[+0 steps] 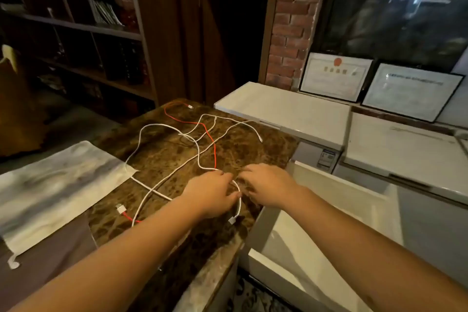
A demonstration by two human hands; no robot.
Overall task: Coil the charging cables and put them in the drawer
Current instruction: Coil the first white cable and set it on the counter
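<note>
Head view shows your left hand (210,195) and right hand (266,186) pinching one white cable (238,195) on the bench (253,154), likely starting a coil; the drawer (316,223) stands open beside you, ready.

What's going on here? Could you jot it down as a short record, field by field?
surface: marble counter
cables: white cables and a red cable, uncoiled and crossing each other
left hand: pinching a white cable near its end
right hand: fingers curled at the same white cable
drawer: open, beside the counter, nothing visible inside
cloth: lies on the counter's left part
progress: no cable coiled or stowed yet
</note>
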